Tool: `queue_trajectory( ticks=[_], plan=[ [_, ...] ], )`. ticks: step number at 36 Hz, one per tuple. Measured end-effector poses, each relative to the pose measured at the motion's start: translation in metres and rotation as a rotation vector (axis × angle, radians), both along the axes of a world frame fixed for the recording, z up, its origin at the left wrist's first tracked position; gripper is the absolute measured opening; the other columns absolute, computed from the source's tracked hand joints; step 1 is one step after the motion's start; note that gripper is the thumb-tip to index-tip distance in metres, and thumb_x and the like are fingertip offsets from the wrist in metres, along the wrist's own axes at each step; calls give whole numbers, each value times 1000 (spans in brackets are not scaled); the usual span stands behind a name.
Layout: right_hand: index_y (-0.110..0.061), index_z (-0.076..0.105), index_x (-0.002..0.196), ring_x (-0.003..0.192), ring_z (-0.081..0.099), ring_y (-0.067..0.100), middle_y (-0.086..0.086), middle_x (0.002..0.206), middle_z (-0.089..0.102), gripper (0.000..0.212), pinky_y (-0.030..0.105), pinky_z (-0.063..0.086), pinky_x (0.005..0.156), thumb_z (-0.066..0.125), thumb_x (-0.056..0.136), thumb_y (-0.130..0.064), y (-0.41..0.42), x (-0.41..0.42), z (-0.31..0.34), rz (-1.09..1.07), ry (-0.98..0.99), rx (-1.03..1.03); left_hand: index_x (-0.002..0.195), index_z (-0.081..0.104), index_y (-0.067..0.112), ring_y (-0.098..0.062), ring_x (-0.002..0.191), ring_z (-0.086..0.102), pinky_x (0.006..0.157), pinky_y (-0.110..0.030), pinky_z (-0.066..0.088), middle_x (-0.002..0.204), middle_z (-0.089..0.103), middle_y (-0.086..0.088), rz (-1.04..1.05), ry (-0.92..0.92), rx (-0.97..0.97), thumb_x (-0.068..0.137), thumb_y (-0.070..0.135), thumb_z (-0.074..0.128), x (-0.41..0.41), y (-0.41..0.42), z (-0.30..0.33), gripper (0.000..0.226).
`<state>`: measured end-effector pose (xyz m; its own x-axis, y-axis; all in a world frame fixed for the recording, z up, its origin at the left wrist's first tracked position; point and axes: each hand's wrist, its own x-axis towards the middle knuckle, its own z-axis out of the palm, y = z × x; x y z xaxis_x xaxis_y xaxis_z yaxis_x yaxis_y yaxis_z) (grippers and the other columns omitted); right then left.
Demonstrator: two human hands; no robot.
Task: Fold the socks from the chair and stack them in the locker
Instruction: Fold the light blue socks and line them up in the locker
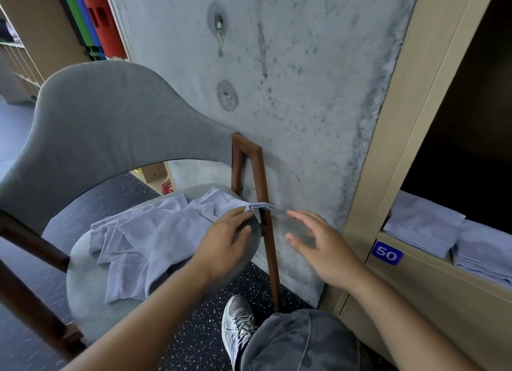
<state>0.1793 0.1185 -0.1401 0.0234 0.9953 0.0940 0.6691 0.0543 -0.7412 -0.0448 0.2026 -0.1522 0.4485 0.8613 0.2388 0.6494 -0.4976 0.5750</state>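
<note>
Midway: folded socks (424,226) already in locker (410,262) (two stacks); left hand (225,244) pinching sock (221,201) from chair (91,295) pile, right hand (318,240) spread, empty.

Chairs: one grey upholstered chair (116,126) with brown wooden legs.
Socks on the chair seat: one loose heap of pale lilac socks (144,237); overlapping, exact number cannot be told.
Folded sock stacks in the locker (432,271): two in view, left stack (424,226) and right stack (484,254), touching.
Number plates: one blue plate (387,253), reading 50.
Hands: two, left hand (227,243) and right hand (318,246).
Shoes: one grey trainer (238,323).
</note>
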Motion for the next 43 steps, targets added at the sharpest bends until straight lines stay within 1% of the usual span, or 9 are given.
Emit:
queue_trajectory(
  ticks=[2, 6, 16, 24, 29, 37, 39, 41, 43],
  plan=[
    [-42, 42, 151, 138, 37, -3, -25, 154, 37, 52, 37, 36, 120, 55, 101, -49, -2, 4, 3, -10, 11, 27, 142, 59, 16, 7, 130, 39, 105, 4, 17, 143, 48, 17, -22, -78, -4, 105, 15, 54, 3, 0, 10, 38],
    [-40, 45, 149, 139, 39, -5, -26, 151, 41, 55, 40, 37, 120, 55, 97, -54, -6, 15, 7, -37, 67, 81, 143, 59, 19, 3, 137, 43, 116, -13, 29, 147, 52, 17, -93, -167, -17, 106, 17, 53, 8, -6, 33, 38],
    [-40, 57, 138, 134, 42, -12, -24, 148, 45, 40, 24, 41, 114, 64, 100, -29, -41, 53, 33, -164, 229, 230, 136, 65, 25, 16, 132, 44, 106, -3, 31, 139, 57, 23, -299, -273, -8, 105, 20, 54, 40, -43, 86, 33],
    [-33, 71, 121, 142, 38, -6, -17, 152, 46, 25, 23, 36, 113, 59, 98, -35, -88, 87, 60, -186, 340, 252, 126, 71, 27, 3, 119, 61, 103, -21, 46, 121, 71, 23, -459, -394, -156, 105, 18, 53, 82, -77, 109, 29],
    [-25, 73, 119, 124, 57, -4, -17, 126, 68, 24, 16, 45, 101, 55, 104, -20, -124, 102, 70, -263, 394, 244, 126, 71, 28, -5, 126, 59, 112, -36, 45, 129, 69, 18, -554, -411, -196, 106, 18, 52, 113, -92, 111, 29],
    [-42, 67, 124, 105, 59, -11, -32, 110, 70, 31, 5, 39, 90, 53, 106, -21, -176, 124, 73, -432, 375, 268, 125, 71, 27, -6, 126, 60, 112, -39, 45, 128, 70, 15, -668, -398, -227, 104, 16, 56, 159, -106, 97, 28],
    [-46, 69, 122, 98, 63, 7, -16, 109, 74, 33, 11, 43, 93, 53, 106, -21, -186, 127, 73, -467, 380, 297, 123, 73, 28, -10, 123, 62, 110, -40, 47, 126, 72, 12, -688, -390, -233, 104, 21, 58, 170, -108, 94, 25],
    [-51, 69, 122, 115, 58, 30, 14, 127, 66, 34, 32, 45, 109, 54, 106, -24, -193, 131, 73, -490, 398, 306, 119, 74, 39, -17, 120, 64, 107, -41, 50, 124, 72, 11, -707, -373, -255, 99, 32, 56, 180, -111, 93, 28],
    [-48, 69, 122, 104, 63, 27, 11, 115, 73, 34, 33, 47, 106, 54, 106, -22, -199, 135, 72, -509, 429, 322, 117, 72, 45, -22, 116, 65, 104, -42, 52, 123, 72, 11, -731, -351, -269, 98, 35, 55, 188, -114, 91, 28]
  ],
)
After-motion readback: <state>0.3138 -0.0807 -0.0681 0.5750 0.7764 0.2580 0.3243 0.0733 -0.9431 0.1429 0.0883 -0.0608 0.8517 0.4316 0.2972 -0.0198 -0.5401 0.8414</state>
